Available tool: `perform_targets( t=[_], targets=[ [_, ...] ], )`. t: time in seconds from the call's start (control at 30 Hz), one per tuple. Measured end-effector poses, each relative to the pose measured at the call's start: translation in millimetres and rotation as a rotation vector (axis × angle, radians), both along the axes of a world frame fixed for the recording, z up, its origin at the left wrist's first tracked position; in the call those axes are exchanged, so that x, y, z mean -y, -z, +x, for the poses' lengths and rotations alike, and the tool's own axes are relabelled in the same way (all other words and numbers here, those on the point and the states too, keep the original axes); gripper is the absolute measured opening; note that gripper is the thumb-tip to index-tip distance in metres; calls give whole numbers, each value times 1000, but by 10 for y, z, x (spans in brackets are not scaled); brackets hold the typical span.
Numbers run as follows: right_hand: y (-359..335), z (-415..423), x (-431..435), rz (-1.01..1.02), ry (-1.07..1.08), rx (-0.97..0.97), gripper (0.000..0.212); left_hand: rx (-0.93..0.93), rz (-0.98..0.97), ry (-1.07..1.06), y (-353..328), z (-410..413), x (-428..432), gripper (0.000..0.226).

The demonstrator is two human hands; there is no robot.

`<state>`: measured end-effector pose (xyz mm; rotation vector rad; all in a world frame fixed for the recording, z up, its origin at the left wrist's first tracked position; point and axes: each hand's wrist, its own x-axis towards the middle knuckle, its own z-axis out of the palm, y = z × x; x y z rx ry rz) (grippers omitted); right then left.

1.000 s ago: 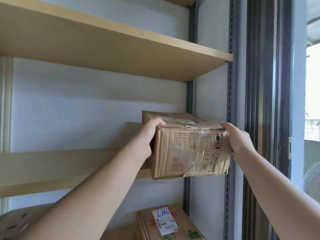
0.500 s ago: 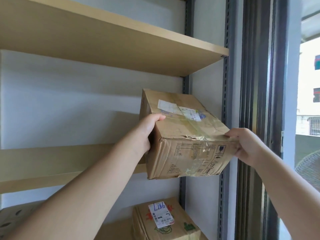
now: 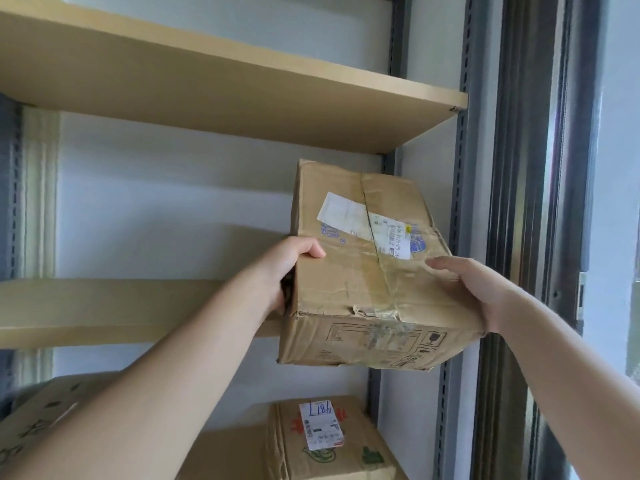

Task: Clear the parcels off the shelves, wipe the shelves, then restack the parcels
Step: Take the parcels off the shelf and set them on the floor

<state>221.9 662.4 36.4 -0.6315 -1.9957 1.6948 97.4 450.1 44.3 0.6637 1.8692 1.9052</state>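
Note:
A worn brown cardboard parcel [image 3: 363, 271] with white labels and clear tape on top is tilted, its near end down and overhanging the right end of the middle wooden shelf [image 3: 121, 306]. My left hand [image 3: 291, 268] grips its left side, thumb over the top edge. My right hand [image 3: 474, 289] holds the near right corner, fingers spread along the top. Whether the parcel's far end still touches the shelf is hidden.
An upper wooden shelf [image 3: 242, 88] hangs above the parcel. On the lower shelf sit a labelled box [image 3: 329, 445] marked 9817 and another box [image 3: 45, 417] at left. Grey slotted uprights [image 3: 460, 202] and a dark window frame [image 3: 526, 202] stand to the right.
The parcel has come toward me off the middle shelf and tipped forward, so its taped top now faces me. Both hands moved with it, the right one sliding onto the top corner.

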Motion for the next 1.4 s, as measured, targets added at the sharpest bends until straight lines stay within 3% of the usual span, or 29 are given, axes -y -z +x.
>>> perform_targets(
  t=[0.13,0.43,0.57,0.73,0.97,1.4],
  targets=[
    [99,-11,-28,-16,-42,-53,36,41,77,-10,91,112,-8,5],
    [451,99,183,-53,-196,-325,20,-95,260,-111,299,294,212,37],
    [547,22,445,-46,-239,-376,23,-119,324,-186,404,323,523,31],
    [581,-290,932,-52,-333,-397,30,-71,279,-322,496,278,1088,24],
    [570,-692,1761,-69,-534,-440,21,-43,273,-505,471,333,2006,7],
    [799,-1063,3558,-117,-947,-412,21,-48,366,-974,838,831,3683,6]
  ],
)
